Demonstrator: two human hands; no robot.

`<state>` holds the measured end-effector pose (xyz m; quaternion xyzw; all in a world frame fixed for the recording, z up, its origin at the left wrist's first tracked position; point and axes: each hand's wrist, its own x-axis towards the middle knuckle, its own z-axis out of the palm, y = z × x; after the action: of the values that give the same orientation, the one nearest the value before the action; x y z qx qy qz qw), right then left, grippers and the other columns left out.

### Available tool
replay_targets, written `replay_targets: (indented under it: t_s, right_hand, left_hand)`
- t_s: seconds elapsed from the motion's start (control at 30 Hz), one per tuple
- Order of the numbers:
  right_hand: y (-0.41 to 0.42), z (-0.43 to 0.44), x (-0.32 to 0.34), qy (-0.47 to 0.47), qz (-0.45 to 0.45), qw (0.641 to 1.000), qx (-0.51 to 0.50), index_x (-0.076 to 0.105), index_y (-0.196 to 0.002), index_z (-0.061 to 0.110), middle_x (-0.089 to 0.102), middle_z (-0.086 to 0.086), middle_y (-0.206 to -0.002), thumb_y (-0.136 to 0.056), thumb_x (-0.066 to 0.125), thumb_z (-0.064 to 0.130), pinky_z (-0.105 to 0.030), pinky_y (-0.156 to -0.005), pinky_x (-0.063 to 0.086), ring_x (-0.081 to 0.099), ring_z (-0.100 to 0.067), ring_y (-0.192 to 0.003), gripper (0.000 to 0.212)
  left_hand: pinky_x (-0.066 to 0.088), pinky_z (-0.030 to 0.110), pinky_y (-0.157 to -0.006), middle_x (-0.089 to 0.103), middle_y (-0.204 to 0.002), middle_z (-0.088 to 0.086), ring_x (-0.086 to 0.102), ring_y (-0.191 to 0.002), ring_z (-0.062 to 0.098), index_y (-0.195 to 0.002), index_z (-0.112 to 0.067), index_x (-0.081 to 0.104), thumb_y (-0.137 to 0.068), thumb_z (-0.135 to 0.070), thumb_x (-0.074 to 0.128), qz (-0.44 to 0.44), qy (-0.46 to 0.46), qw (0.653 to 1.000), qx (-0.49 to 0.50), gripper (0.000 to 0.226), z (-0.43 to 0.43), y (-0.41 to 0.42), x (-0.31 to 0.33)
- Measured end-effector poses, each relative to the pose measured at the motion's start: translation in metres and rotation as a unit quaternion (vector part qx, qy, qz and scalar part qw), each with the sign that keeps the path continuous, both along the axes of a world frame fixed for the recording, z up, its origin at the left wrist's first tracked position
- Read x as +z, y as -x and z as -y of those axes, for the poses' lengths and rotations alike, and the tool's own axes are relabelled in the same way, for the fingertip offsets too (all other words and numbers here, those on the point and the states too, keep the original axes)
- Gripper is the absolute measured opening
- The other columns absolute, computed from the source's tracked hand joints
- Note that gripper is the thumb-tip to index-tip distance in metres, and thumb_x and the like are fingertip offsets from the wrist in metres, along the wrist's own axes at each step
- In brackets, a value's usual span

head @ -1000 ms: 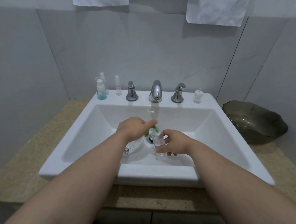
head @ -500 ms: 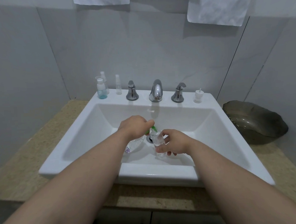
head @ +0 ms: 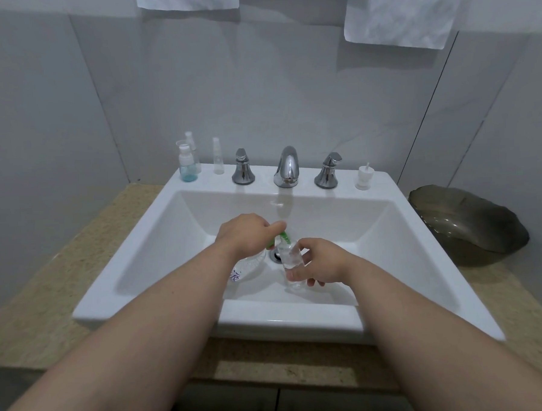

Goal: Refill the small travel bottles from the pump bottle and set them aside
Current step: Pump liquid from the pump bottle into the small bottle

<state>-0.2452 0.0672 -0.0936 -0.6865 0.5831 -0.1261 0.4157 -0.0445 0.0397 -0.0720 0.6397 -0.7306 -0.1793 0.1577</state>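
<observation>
Over the basin of the white ceramic sink (head: 285, 321), the person's left hand (head: 244, 235) grips a clear plastic pump bottle (head: 247, 267). Its fingers curl round the neck, and the index finger lies stretched along the top of the green pump head (head: 284, 238). The pump bottle is tilted, with its spout pointing right and down at the mouth of a small clear travel bottle (head: 290, 258).

The right hand (head: 323, 262) holds that travel bottle just right of the drain, thumb on the near side and the other fingers curled round the far side. Whether spout and mouth touch cannot be told.

On the sink's far left ledge stand a blue-tinted bottle with a white pump (head: 187, 167), a second clear bottle (head: 195, 151) close behind it, and a slim clear spray bottle (head: 218, 157). A chrome faucet (head: 288, 166) sits mid-ledge between two chrome handles, and a small white pump cap (head: 364, 177) stands at the far right. To the right, a dark glass bowl (head: 468, 223) rests on the beige speckled counter (head: 32, 296).
</observation>
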Motion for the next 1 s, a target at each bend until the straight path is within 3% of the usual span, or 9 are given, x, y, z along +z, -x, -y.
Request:
replay_targets:
  t_s: [0.1,0.23,0.7,1.0]
  right_hand:
    - [0.0001,0.0001,0.0003,0.003,0.001,1.000,-0.002,0.058,-0.117,0.019,0.074,0.003,-0.099,-0.083,0.086,0.025,-0.024,-0.051,0.046,0.065,-0.011,-0.060,0.045]
    - [-0.0006,0.0005,0.0006,0.001,-0.002,1.000,-0.002,0.056,-0.118,0.018,0.074,0.001,-0.101,-0.083,0.086,0.025,-0.025,-0.052,0.047,0.065,-0.012,-0.061,0.047]
    - [0.0001,0.0004,-0.0001,0.003,-0.007,1.000,0.002,0.058,-0.119,0.018,0.074,0.003,-0.100,-0.082,0.086,0.024,-0.024,-0.051,0.046,0.065,-0.011,-0.060,0.047]
    - [-0.0002,0.0003,0.0002,0.000,-0.006,1.000,0.003,0.057,-0.123,0.019,0.073,0.004,-0.102,-0.083,0.086,0.025,-0.023,-0.051,0.046,0.065,-0.010,-0.060,0.050]
  left_hand:
    - [0.042,0.034,-0.077,0.067,-0.074,-0.018,0.061,-0.078,0.009,-0.072,-0.026,0.072,-0.093,-0.078,0.035,-0.012,-0.009,1.000,-0.001,0.068,-0.0026,-0.0007,0.0021]
    - [0.040,0.034,-0.074,0.064,-0.070,-0.017,0.059,-0.075,0.006,-0.071,-0.026,0.071,-0.094,-0.079,0.035,-0.006,-0.008,1.000,0.003,0.068,-0.0038,-0.0003,0.0029]
    - [0.041,0.031,-0.067,0.070,-0.074,-0.008,0.065,-0.079,0.019,-0.071,-0.018,0.073,-0.093,-0.056,0.040,0.010,0.008,1.000,0.000,0.055,0.0006,0.0050,0.0006]
    - [0.037,0.031,-0.064,0.058,-0.060,-0.007,0.053,-0.064,0.018,-0.061,-0.020,0.064,-0.094,-0.047,0.043,0.000,-0.002,1.000,0.003,0.048,0.0006,0.0049,0.0036]
